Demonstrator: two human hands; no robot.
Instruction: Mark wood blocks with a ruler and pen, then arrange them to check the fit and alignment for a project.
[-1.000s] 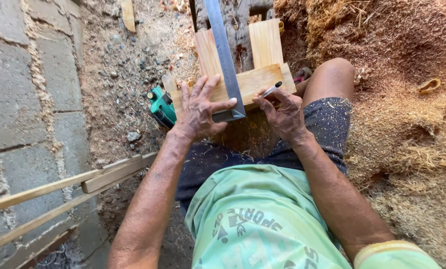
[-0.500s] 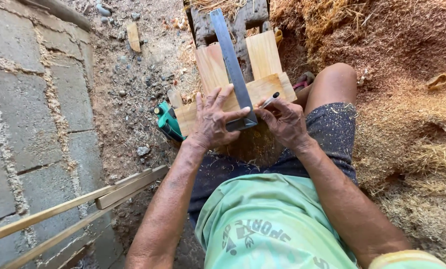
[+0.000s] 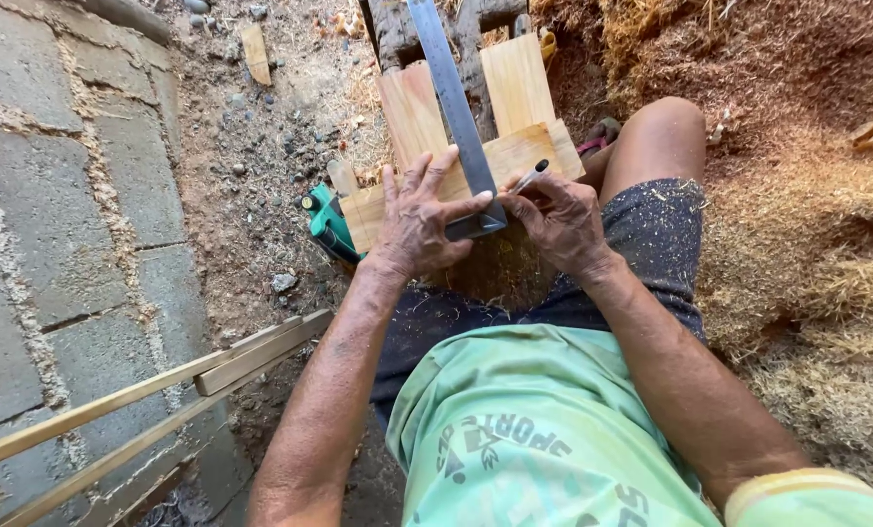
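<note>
Head view, left to right. Concrete block paving (image 3: 56, 224) fills the left edge, with thin wooden slats (image 3: 163, 390) lying slantwise across its lower part. Beside them runs a strip of bare earth with small stones and one loose wood offcut (image 3: 256, 51). A green power tool (image 3: 329, 224) lies on the ground, its body partly hidden under the near end of the work.

Centre: a pale wooden board (image 3: 378, 210) lies crosswise over two upright boards (image 3: 412, 107), all resting on a dark, rough wooden support (image 3: 480, 20). A metal ruler (image 3: 451, 93) runs from the top of the view down across the board. The left hand (image 3: 422, 220) lies flat on board and ruler, fingers spread apart, the thumb pressing the ruler's lower end. Just right of the ruler, the right hand (image 3: 558, 220) has its fingers closed on a pencil (image 3: 531, 176), the tip hidden at the ruler's edge.

Right: a bare knee (image 3: 661, 127), dark shorts, and a heap of sawdust and shavings (image 3: 807, 244). A green shirt (image 3: 534, 439) fills the foreground.

Judged step: marking a line on the crosswise board along the ruler. The stroke calls for steady downward pressure from the left hand so that the ruler does not slide, and for the pencil to stay against the ruler's edge.
</note>
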